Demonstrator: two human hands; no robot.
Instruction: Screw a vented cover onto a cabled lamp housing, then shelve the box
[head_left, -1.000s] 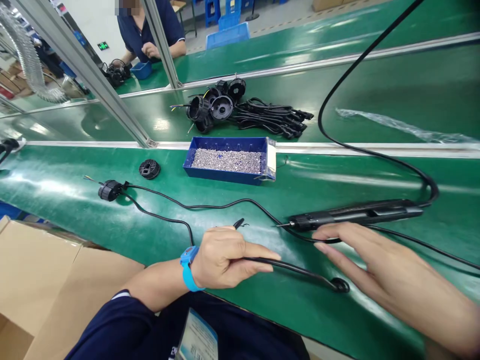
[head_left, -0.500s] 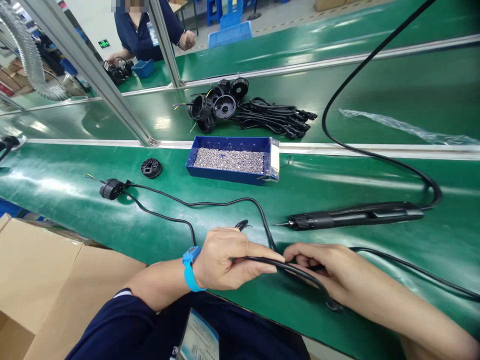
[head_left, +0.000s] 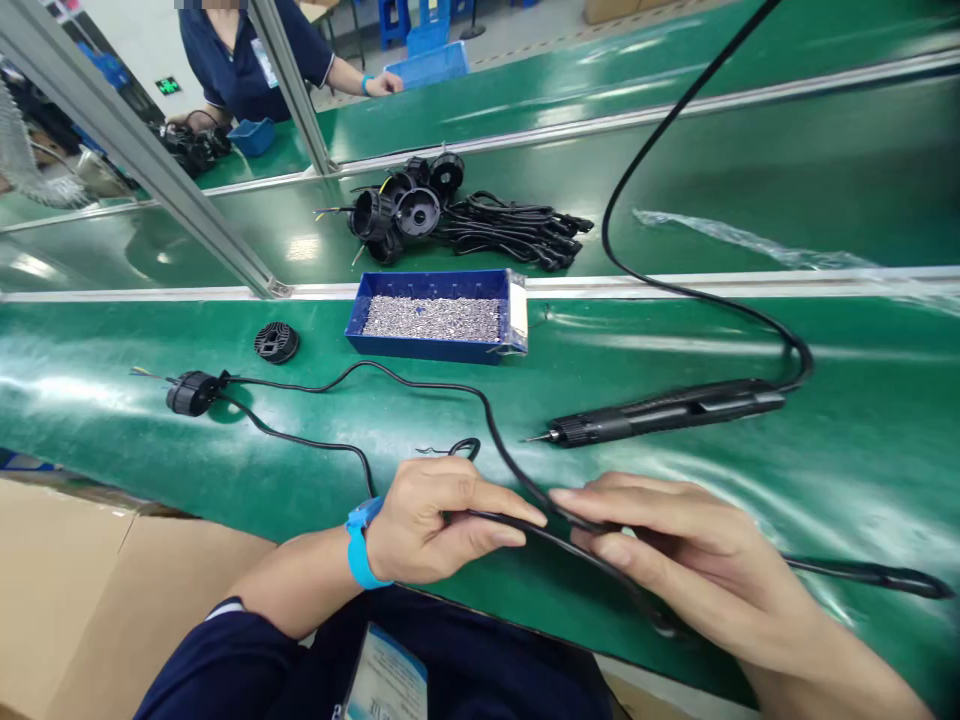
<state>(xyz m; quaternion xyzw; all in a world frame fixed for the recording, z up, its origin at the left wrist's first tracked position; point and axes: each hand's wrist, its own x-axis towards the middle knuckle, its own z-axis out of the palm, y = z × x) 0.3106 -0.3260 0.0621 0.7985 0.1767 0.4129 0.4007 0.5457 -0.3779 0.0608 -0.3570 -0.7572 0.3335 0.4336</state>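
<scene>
Black cable [head_left: 487,425] runs in loops over the green bench from a round black housing [head_left: 193,393] at the left, which has coloured wire ends sticking out. My left hand [head_left: 450,520], with a blue wrist strap, pinches one length of the cable between thumb and fingers. Just to its right, my right hand [head_left: 675,550] grips another length between thumb and fingertips. The two lengths cross close to my fingertips. One cable stretch passes behind my right hand and comes out at the right as a bent loop [head_left: 900,578].
An electric screwdriver [head_left: 667,412] lies beyond my right hand. Behind it stand a blue bin [head_left: 424,347] of small metal screws and a pile of black housings and cables [head_left: 517,230]. A ridged black disc [head_left: 276,342] sits left. Across the bench is another person [head_left: 247,65].
My right hand has turned and now takes a cable length near my left fingertips. The view has shifted, so bench items appear further left. The other person's arm has reached out.
</scene>
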